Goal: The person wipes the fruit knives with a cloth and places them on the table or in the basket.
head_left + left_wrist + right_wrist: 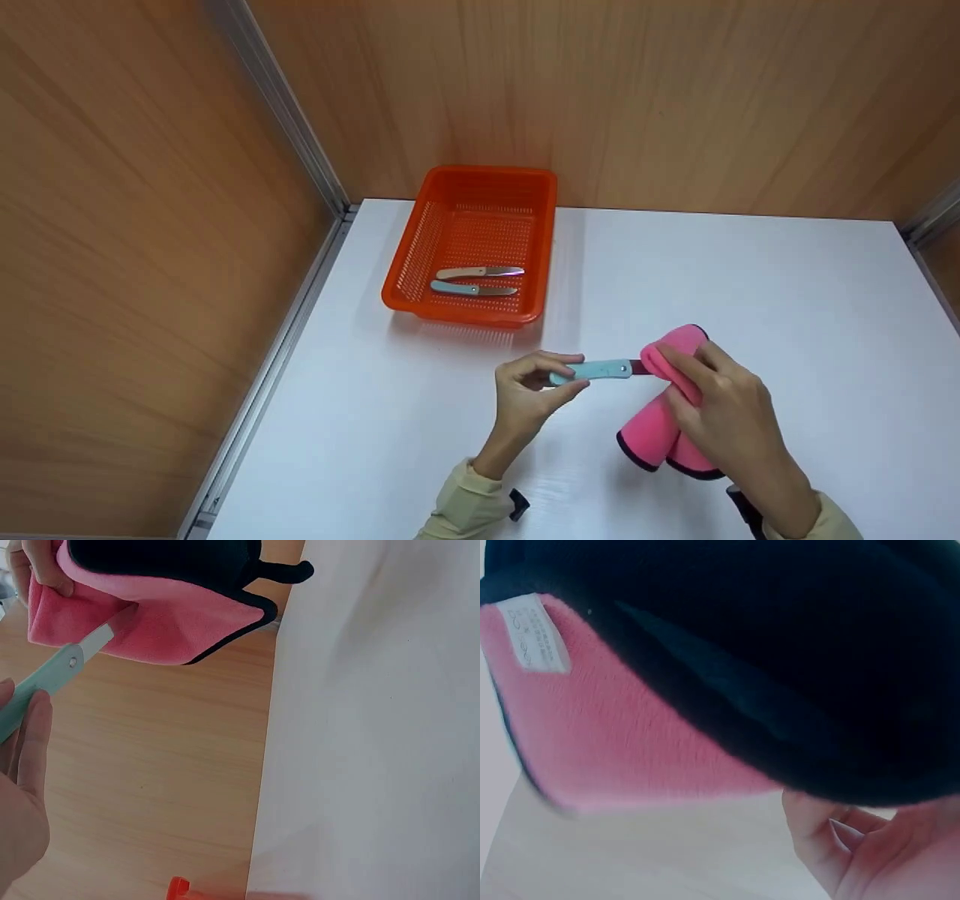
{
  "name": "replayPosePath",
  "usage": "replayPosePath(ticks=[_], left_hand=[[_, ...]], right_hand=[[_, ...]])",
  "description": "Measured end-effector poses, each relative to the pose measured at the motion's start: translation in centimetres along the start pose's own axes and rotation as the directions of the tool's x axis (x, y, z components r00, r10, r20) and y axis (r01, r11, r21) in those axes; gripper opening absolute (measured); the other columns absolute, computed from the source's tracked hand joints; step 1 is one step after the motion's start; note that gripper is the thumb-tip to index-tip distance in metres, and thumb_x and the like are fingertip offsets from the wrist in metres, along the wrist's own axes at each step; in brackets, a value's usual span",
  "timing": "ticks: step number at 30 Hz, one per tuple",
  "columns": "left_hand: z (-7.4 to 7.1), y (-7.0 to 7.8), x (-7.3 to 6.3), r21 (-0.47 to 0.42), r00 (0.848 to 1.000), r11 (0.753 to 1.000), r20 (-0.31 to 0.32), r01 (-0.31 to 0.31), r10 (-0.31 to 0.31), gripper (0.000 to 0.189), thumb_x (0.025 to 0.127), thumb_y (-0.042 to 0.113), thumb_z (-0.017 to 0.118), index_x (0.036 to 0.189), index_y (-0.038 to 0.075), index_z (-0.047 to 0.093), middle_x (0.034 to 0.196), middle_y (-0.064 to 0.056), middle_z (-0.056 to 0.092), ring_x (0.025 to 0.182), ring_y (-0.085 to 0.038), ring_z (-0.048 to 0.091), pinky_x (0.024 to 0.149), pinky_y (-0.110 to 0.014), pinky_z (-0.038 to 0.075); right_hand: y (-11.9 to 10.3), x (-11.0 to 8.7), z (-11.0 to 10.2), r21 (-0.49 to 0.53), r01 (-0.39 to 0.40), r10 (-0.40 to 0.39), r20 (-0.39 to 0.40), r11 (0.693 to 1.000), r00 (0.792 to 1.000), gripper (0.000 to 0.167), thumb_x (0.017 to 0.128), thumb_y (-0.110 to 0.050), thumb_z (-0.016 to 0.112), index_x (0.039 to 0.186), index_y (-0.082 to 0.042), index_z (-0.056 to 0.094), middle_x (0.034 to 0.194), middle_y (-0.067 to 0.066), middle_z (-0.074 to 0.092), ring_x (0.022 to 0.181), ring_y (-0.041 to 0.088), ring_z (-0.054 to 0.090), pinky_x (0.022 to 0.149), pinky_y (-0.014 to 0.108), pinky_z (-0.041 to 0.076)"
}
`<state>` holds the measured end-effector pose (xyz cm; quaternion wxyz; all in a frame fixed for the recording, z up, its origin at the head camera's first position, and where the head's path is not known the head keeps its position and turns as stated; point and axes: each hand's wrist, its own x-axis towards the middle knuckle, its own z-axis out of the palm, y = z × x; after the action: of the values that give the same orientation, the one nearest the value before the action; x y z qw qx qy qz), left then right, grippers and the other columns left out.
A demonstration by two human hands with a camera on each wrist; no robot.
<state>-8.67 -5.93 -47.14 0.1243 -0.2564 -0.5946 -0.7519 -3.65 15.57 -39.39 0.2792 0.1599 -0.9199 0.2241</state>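
Observation:
My left hand [523, 394] pinches the pale blue handle of a knife [600, 370] between thumb and fingers, over the white table. The knife points right, and in the left wrist view its blade [97, 641] runs up to the pink cloth [172, 622]. In my right hand [731, 405] is that pink cloth [651, 431], dark-edged and folded around the blade, so most of the blade is hidden in the head view. The cloth's loose folds hang below the fingers. Its dark side and a white label [534, 634] show in the right wrist view.
Left of centre at the back stands an orange basket [544, 247] with perforated sides. Two knives lie in it side by side, one with a beige handle [461, 273] and one with a light blue handle [454, 288]. Wooden panels [600, 97] enclose the white table [750, 277] at the back and left.

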Motion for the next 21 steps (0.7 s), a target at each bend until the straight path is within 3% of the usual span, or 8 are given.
replayPosePath(ticks=[9, 14, 21], left_hand=[[0.1, 0.2, -0.2, -0.072, 1.000, 0.997, -0.008, -0.014, 0.013, 0.012, 0.073, -0.013, 0.073, 0.082, -0.010, 0.066, 0.094, -0.023, 0.069, 0.080, -0.030, 0.068, 0.060, -0.040, 0.058], [-0.3, 0.1, -0.2, -0.102, 1.000, 0.995, -0.024, 0.007, -0.010, 0.013, 0.074, -0.009, 0.075, 0.083, -0.010, 0.066, 0.096, -0.023, 0.069, 0.082, -0.033, 0.067, 0.062, -0.039, 0.058], [-1.1, -0.1, 0.0, -0.104, 0.999, 0.994, -0.039, 0.029, -0.033, 0.014, 0.074, -0.008, 0.076, 0.083, -0.009, 0.066, 0.097, -0.022, 0.069, 0.084, -0.034, 0.067, 0.067, -0.039, 0.058]], right_hand=[[-0.5, -0.5, 1.7, -0.044, 0.068, -0.066, 0.051, 0.997, 0.997, 0.046, 0.056, 0.012, 0.074, 0.097, -0.008, 0.074, 0.069, -0.003, 0.041, 0.047, 0.002, 0.023, 0.040, 0.018, 0.025], [0.3, -0.9, 1.8, -0.061, 0.059, -0.056, 0.040, 0.996, 0.998, 0.049, 0.055, 0.013, 0.075, 0.098, -0.009, 0.075, 0.070, -0.002, 0.041, 0.048, 0.002, 0.020, 0.040, 0.018, 0.023], [2.1, -1.2, 1.7, -0.067, -0.005, 0.010, 0.078, 0.998, 0.997, 0.042, 0.060, 0.009, 0.077, 0.099, -0.004, 0.074, 0.071, 0.004, 0.044, 0.048, 0.008, 0.031, 0.041, 0.020, 0.031]])
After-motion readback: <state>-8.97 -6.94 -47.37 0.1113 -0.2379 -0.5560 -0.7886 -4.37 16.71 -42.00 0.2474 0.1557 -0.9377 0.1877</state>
